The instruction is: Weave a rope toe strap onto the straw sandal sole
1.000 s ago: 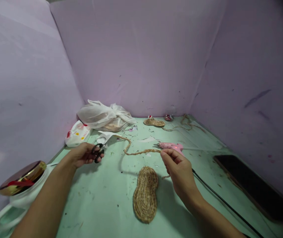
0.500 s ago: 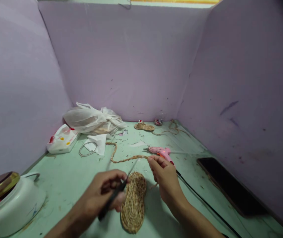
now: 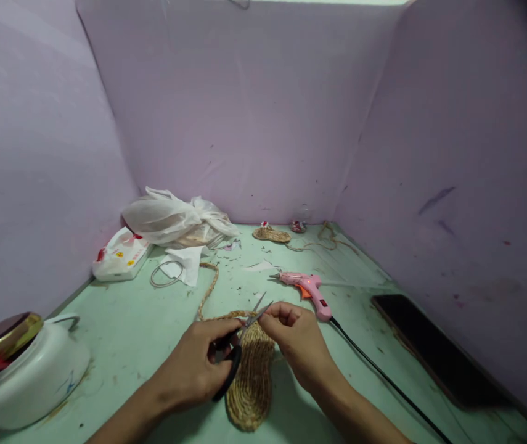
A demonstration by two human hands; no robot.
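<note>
My left hand point(image 3: 203, 357) grips black-handled scissors point(image 3: 231, 372), whose blades are parted around a braided straw cord point(image 3: 208, 295). Close to the blade tips, my right hand point(image 3: 293, 333) pinches the cord's end between thumb and fingers. Under both hands lies a sole-shaped woven straw piece point(image 3: 250, 394), flat on the table, its upper end partly hidden by the scissors and fingers. From the blades the cord runs left, then bends back over the table.
A pink glue gun point(image 3: 307, 285) with a black cable lies right of centre. Further right is a dark phone point(image 3: 434, 351). At the back sit a small straw slipper point(image 3: 271, 234) and a white plastic bag point(image 3: 166, 216). A white pot-like container point(image 3: 36, 376) stands at left.
My left hand has swung the scissors up, and their blades have opened around the cord. My right hand has drawn the cord end closer, above the sole piece.
</note>
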